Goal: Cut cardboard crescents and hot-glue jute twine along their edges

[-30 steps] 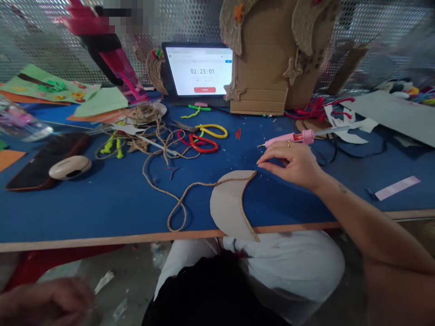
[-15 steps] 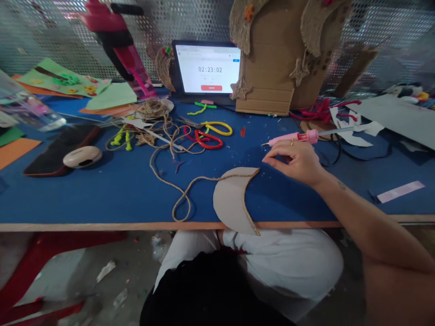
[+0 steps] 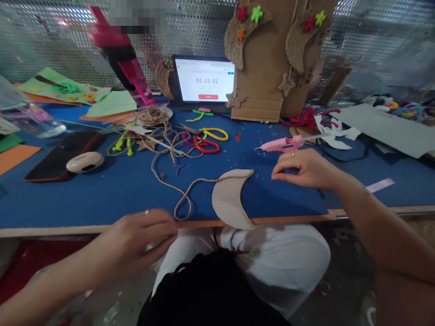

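The open, empty right hand (image 3: 306, 170) lies just below one pink glue gun (image 3: 282, 144) pointing left; the open left hand (image 3: 142, 237) nears one cardboard crescent (image 3: 227, 199), horns pointing right.

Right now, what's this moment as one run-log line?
left hand: over table edge | right hand: empty, beside pink hot glue gun | card crescent edged with jute twine
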### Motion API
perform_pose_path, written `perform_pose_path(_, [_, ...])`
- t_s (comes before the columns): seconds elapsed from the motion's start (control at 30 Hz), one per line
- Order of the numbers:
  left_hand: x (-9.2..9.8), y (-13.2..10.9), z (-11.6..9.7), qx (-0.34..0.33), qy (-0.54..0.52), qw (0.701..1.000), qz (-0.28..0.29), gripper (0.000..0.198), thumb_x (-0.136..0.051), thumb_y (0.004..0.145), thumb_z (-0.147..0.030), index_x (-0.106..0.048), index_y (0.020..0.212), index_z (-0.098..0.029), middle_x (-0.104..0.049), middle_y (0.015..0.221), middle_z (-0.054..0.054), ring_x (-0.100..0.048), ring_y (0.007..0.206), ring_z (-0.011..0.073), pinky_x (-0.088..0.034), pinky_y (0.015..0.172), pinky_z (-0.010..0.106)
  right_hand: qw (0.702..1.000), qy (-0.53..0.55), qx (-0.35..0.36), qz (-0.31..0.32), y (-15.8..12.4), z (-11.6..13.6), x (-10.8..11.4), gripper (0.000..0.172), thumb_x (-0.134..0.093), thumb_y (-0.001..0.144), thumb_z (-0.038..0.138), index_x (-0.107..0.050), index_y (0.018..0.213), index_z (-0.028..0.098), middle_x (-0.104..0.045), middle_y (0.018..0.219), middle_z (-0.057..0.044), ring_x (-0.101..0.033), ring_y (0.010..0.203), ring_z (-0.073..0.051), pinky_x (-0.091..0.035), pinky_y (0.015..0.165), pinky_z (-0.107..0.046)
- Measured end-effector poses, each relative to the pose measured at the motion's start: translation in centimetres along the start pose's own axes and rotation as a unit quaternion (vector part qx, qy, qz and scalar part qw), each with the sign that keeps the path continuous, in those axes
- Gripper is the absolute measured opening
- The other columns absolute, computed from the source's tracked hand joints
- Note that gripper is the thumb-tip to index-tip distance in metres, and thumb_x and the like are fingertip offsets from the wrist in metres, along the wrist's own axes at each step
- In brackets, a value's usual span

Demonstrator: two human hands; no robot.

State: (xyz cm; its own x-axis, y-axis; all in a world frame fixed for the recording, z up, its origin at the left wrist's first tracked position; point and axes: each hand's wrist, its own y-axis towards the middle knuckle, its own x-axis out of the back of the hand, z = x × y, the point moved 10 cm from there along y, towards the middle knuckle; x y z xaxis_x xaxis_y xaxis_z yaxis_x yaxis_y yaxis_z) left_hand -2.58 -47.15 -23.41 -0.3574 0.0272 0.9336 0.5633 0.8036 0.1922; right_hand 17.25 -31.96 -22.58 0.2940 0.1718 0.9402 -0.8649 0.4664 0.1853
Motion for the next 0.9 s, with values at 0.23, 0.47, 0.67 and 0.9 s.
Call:
perform_pose_path(0.23, [-3.2,9.0,-0.5,-0.175,0.107,0.978,0.039,0.022,-0.046,0.09,-0.022,-0.067,0.089,-0.015,-0.058,0.121,0.012,-0.055,0.112,0.0216,-0.048,0.095,0.035,0.98,-0.038,-0.191,-0.047,-6.0,-5.4,0.6,0.038,-0.055,0.081,0.053,-0.062,0.062,0.021,-0.061,0.06,0.001,-0.054,0.054,-0.012,-0.039,0.053,-0.025])
perform_pose_path(0.47, [-6.1,10.8,-0.2,-0.147,0.235,0.961,0.007,0.066,-0.05,0.084,-0.057,-0.06,0.111,0.002,-0.06,0.116,0.026,-0.062,0.101,0.0336,-0.054,0.083,0.04,0.922,-0.107,-0.303,-0.216,-7.6,-10.0,2.2,0.044,-0.062,0.069,0.06,-0.055,0.082,0.019,-0.061,0.073,-0.006,-0.054,0.061,-0.017,-0.044,0.054,-0.031])
perform_pose_path(0.67, [-6.3,10.7,0.0,-0.168,0.229,0.958,-0.038,0.075,-0.049,0.082,-0.061,-0.059,0.112,0.007,-0.059,0.115,0.03,-0.061,0.104,0.0355,-0.055,0.083,0.039,0.945,-0.003,-0.285,-0.164,-5.1,-11.9,1.0,0.056,-0.062,0.067,0.059,-0.06,0.101,0.015,-0.067,0.084,-0.01,-0.06,0.065,-0.02,-0.049,0.06,-0.035])
perform_pose_path(0.9, [-6.3,11.3,-0.1,-0.191,0.201,0.958,-0.068,0.074,-0.051,0.08,-0.061,-0.061,0.109,0.006,-0.06,0.114,0.028,-0.061,0.106,0.0328,-0.053,0.088,0.035,0.953,0.061,-0.279,-0.098,-3.4,-12.5,-0.4,0.037,-0.058,0.073,0.051,-0.066,0.08,0.016,-0.064,0.061,-0.004,-0.056,0.052,-0.017,-0.045,0.049,-0.03])
